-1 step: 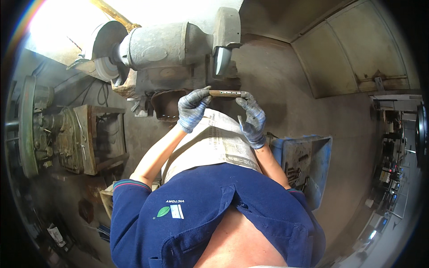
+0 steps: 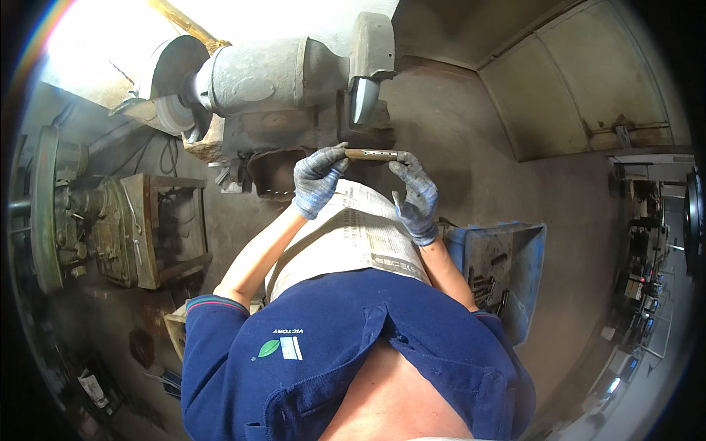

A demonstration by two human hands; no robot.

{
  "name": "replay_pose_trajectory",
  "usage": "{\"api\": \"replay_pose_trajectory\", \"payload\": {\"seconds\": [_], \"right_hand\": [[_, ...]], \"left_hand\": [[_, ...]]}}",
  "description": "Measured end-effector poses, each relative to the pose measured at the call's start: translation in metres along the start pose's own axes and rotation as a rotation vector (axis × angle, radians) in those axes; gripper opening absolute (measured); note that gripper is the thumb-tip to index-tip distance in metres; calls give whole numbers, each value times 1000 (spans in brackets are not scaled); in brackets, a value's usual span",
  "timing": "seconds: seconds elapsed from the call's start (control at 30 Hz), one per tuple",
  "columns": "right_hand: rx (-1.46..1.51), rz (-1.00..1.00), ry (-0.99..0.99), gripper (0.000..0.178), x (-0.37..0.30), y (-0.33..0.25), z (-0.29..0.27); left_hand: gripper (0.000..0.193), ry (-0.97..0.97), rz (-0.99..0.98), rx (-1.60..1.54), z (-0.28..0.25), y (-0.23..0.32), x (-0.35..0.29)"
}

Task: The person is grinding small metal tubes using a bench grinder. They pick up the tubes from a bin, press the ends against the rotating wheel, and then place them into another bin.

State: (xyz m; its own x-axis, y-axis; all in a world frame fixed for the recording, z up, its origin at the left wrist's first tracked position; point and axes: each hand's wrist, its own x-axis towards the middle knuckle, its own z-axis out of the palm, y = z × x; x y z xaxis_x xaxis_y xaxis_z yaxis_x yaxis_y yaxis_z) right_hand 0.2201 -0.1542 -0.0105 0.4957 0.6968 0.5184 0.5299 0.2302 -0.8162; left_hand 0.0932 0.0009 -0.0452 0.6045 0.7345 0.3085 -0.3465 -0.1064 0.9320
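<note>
**Where two hands meet its ends, a bar lies open to view**

As the bar point(image 2: 372, 155) spans the gap between the two hands, we see it level, in front of the grinder point(image 2: 257, 73) and apart from it. Its bright strip, dotted with dark marks, faces us; we judge that gripping only the ends leaves this middle uncovered. The left hand point(image 2: 316, 180) closes its fingertips on the left end. The right hand point(image 2: 416, 195) pinches the right end, while one of its digits stands free below, so we take the grip to be light. Both wear gloves, likely against grime and rough edges.

Nearer the body, paper point(image 2: 360, 235) covers the lap, probably to keep dirt off the clothes. Beyond the left hand, a dark bin point(image 2: 278, 173) sits below the grinder, perhaps placed to catch what drops. Beside the right forearm, a blue tub point(image 2: 533, 272) holds metal pieces point(image 2: 482, 290), within easy reach, we think. Farther left, well apart from the hands, stands a machine point(image 2: 110, 228) whose purpose we cannot tell.
</note>
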Motion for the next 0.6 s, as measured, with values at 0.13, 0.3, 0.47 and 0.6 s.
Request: {"api": "replay_pose_trajectory", "payload": {"seconds": [0.13,0.3,0.47,0.6], "right_hand": [[-36,29,21,38,-7,-12,-19],[-226,169,192,37,-41,-33,-73],[-626,610,557,25,-131,-76,-148],[-1192,920,336,23,-213,-60,-209]], "left_hand": [[19,-131,-2,69,9,1,4],[16,-199,-282,-25,12,3,7],[15,-37,-442,45,-23,-9,2],[17,58,-479,160,-66,-21,-13]]}}
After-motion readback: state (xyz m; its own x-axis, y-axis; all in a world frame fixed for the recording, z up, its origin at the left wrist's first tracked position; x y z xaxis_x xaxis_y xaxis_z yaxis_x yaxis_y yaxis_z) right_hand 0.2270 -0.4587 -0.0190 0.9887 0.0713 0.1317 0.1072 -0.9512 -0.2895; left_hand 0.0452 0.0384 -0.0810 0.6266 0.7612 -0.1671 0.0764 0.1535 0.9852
